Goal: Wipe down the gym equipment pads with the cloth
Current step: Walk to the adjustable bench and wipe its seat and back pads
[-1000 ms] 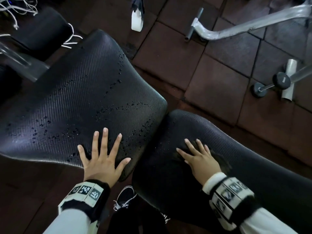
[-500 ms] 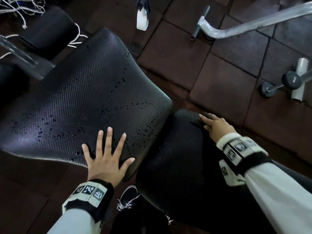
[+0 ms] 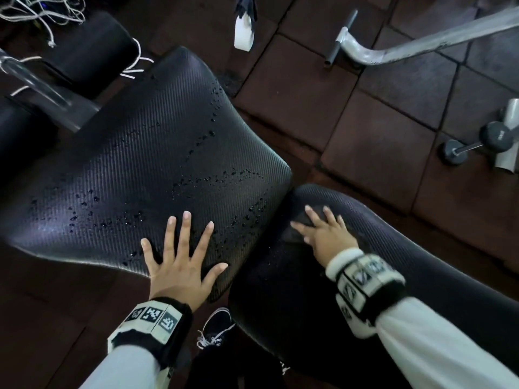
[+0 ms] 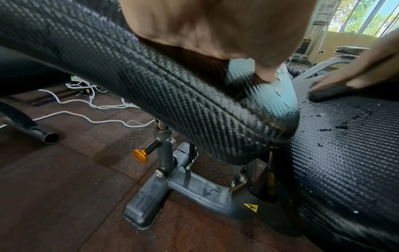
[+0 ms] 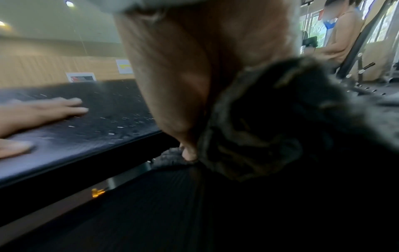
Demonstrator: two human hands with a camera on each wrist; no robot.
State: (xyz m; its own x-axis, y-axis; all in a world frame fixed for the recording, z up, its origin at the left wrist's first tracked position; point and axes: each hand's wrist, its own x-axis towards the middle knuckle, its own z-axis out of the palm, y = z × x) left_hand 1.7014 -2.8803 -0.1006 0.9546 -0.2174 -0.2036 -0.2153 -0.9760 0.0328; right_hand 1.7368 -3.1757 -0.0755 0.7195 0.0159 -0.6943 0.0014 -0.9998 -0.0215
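Note:
Two black textured bench pads meet in the head view. The seat pad (image 3: 134,175) on the left is dotted with water droplets. My left hand (image 3: 182,256) lies flat on its near edge, fingers spread and straight. On the long back pad (image 3: 407,248) to the right, my right hand (image 3: 323,234) presses a dark fuzzy cloth (image 3: 295,234) flat under straight fingers. The cloth (image 5: 270,119) bunches dark beside the palm in the right wrist view. In the left wrist view the seat pad (image 4: 151,81) curves under my palm, and the back pad (image 4: 345,145) carries droplets.
A white spray bottle (image 3: 243,32) stands on the brown rubber floor tiles beyond the seat pad. A grey machine frame (image 3: 393,49) and a small dumbbell (image 3: 474,144) lie to the right. White cords (image 3: 36,15) tangle at top left. The bench's grey base (image 4: 172,184) has a yellow knob. Another person (image 5: 343,34) is far off.
My right hand slid with the cloth up the back pad to its far edge, then came back toward the seat end. The left hand stayed flat on the seat pad.

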